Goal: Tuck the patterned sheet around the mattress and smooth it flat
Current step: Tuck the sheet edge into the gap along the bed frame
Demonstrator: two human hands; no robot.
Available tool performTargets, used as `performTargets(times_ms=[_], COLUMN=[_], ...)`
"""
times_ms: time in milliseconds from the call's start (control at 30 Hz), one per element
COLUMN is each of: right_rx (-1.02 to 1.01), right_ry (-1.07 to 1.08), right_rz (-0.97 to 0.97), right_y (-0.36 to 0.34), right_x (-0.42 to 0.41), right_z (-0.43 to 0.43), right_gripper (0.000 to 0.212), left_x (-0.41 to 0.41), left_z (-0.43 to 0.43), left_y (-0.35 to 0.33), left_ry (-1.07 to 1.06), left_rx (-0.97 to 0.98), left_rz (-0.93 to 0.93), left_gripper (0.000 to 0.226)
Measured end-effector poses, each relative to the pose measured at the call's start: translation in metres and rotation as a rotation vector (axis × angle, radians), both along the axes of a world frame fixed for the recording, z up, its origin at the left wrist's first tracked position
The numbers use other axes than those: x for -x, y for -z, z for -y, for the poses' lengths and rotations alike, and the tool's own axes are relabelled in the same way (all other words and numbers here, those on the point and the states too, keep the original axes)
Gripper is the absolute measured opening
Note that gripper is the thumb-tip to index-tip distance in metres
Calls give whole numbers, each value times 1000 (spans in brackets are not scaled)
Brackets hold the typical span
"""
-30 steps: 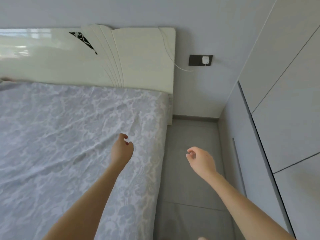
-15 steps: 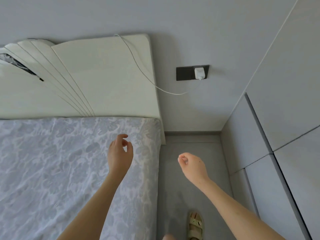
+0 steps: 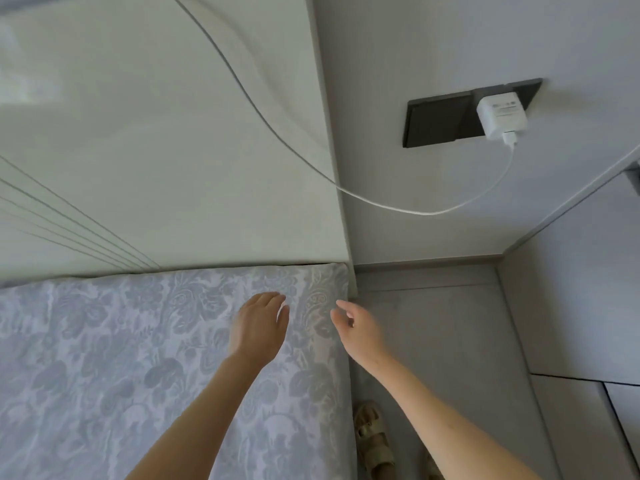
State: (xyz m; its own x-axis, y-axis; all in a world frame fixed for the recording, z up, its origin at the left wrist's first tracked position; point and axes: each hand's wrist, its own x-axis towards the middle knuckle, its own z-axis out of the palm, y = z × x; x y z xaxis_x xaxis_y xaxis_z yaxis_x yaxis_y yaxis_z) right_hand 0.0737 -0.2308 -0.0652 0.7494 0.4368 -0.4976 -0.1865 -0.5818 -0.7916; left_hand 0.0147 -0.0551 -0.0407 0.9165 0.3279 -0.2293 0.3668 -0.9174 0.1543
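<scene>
The grey patterned sheet [image 3: 121, 358] covers the mattress and reaches the cream headboard [image 3: 156, 150]. The mattress's top right corner [image 3: 329, 282] lies just ahead of both hands. My left hand [image 3: 258, 327] hovers palm down over the sheet near that corner, fingers relaxed and empty. My right hand [image 3: 356, 327] is at the bed's right edge, fingers loosely extended toward the corner, holding nothing. Whether either hand touches the sheet is unclear.
A white charger [image 3: 502, 116] sits in a dark wall socket [image 3: 440, 123]; its cable [image 3: 398, 206] runs across the headboard. Grey floor [image 3: 433, 341] forms a narrow aisle between bed and wardrobe panels [image 3: 588, 323]. A sandalled foot [image 3: 374, 441] stands beside the bed.
I have moved closer to the head of the bed. Both hands have advanced toward the mattress's top right corner, and their fingers have opened out.
</scene>
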Motion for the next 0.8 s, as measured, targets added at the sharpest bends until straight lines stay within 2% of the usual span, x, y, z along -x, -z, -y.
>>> performTargets(times_ms=[67, 167, 233, 400, 567, 700, 800], right_rx=[6, -16, -48, -222, -398, -399, -434], right_ry=[-44, -44, -7, 243, 472, 568, 521], right_rz=[-17, -62, -106, -290, -452, -570, -646], right_y=[24, 59, 82, 118, 124, 120, 97], right_x=[-9, -22, -28, -42, -64, -70, -66], right_z=[-21, -48, -62, -78, -90, -90, -86], right_gripper=[52, 59, 64, 72, 68, 73, 76], left_x=[-17, -35, -42, -51, -47, -44, -43], left_z=[-12, -27, -37, -42, -46, -50, -52], left_y=[24, 57, 81, 109, 114, 100, 77], left_ry=[32, 86, 120, 54, 40, 33, 24], left_rx=[-13, -6, -22, -13, 41, 131, 173], left_rz=[-80, -129, -167, -69, 6, 97, 184], left_gripper=[49, 93, 109, 83, 63, 64, 57])
